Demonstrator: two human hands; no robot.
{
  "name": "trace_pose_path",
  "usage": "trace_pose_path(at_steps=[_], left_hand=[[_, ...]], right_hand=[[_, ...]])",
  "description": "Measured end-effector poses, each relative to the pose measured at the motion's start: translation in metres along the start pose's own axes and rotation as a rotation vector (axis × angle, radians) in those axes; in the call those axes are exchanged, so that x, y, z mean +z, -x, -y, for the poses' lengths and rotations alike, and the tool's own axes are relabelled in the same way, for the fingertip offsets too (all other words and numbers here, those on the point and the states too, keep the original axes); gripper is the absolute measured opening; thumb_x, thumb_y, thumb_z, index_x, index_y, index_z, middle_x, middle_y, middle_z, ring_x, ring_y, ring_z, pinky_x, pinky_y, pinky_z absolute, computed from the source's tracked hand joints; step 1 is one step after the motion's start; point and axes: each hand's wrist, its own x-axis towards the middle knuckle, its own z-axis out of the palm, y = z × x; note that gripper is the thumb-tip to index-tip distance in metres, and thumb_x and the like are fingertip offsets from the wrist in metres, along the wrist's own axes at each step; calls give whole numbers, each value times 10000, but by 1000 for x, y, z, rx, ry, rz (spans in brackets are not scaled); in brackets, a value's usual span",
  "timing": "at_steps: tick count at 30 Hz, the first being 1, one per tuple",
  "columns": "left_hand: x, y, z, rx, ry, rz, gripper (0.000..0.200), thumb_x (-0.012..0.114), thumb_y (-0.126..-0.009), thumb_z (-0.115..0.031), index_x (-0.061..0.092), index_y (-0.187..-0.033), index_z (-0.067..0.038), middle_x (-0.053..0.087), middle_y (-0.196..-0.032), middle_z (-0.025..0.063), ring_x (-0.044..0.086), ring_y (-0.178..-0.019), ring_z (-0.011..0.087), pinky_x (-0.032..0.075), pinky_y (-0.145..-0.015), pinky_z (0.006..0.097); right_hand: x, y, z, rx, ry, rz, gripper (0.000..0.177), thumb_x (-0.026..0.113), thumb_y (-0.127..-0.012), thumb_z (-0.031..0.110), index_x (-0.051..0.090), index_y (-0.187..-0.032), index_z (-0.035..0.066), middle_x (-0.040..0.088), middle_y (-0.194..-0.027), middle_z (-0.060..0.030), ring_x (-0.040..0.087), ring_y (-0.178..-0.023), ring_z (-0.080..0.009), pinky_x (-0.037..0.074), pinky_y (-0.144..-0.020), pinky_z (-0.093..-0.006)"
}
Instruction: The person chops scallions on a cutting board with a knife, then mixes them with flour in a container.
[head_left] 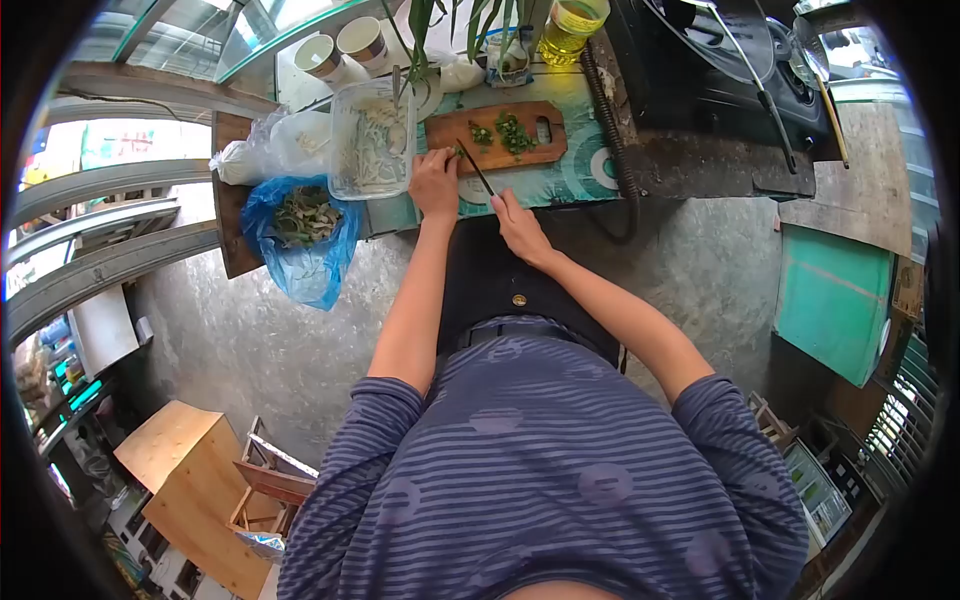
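Observation:
A wooden cutting board (550, 153) lies on the table, with chopped green herbs (515, 133) in small piles on it. My right hand (522, 228) is closed round the handle of a knife (477, 170), whose blade reaches over the board's front edge. At the board's left end rests my left hand (435, 185), its fingers bent together beside the knife tip; what they hold, if anything, is too small to tell. Just left of that hand stands a clear plastic container (372, 190) with pale shreds inside.
A blue plastic bag (340, 262) of plant scraps hangs at the table's left. Behind the board are two cups (362, 42), a green plant and a jar of yellow liquid (573, 30). A black stove (690, 100) stands right, beyond a dark hose (618, 150).

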Motion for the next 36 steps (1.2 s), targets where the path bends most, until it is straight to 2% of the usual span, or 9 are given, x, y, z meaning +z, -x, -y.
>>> trace_pose_path(at_steps=[2, 5, 11, 14, 29, 36], left_hand=[[-1, -1, -1, 7, 0, -8, 99, 715, -788, -197, 692, -867, -144, 670, -885, -24, 606, -898, 234, 504, -702, 368], [-5, 0, 6, 8, -14, -8, 100, 713, -787, -201, 692, -867, -144, 668, -881, -27, 606, -895, 232, 503, -699, 367], [-5, 0, 3, 22, -12, -30, 101, 708, -779, -177, 687, -858, -117, 666, -867, -21, 601, -864, 232, 504, -709, 348], [-4, 0, 1, 13, -15, -26, 103, 709, -779, -178, 688, -860, -119, 666, -867, -23, 601, -861, 229, 504, -707, 348], [-1, 0, -2, 4, -6, -23, 98, 717, -776, -191, 686, -844, -128, 669, -871, -34, 603, -870, 223, 506, -699, 357], [4, 1, 3, 0, -19, -9, 112, 717, -790, -217, 700, -878, -152, 672, -890, -37, 606, -897, 226, 501, -702, 367]], right_hand=[[3, 0, -2, -42, 29, -40, 379, 326, -1018, 432, 426, -1085, 73, 598, -781, -263, 588, -807, -473, 419, -706, -515], [11, 0, -3, -41, 19, -11, 381, 318, -1019, 435, 420, -1087, 74, 592, -792, -273, 566, -832, -499, 405, -713, -529], [8, 2, 1, -3, 212, 35, 366, 310, -1019, 430, 389, -1116, 86, 620, -855, -288, 560, -882, -530, 411, -757, -575], [11, 3, 3, -2, 299, -7, 348, 310, -1019, 414, 381, -1121, 89, 630, -906, -303, 562, -893, -542, 418, -777, -601], [-9, 5, 1, -2, 252, -106, 357, 314, -1013, 419, 388, -1109, 83, 631, -911, -302, 564, -895, -543, 427, -768, -601], [-3, 3, 8, -76, 210, -48, 351, 343, -1010, 411, 423, -1103, 82, 618, -880, -283, 540, -877, -524, 399, -727, -578]])
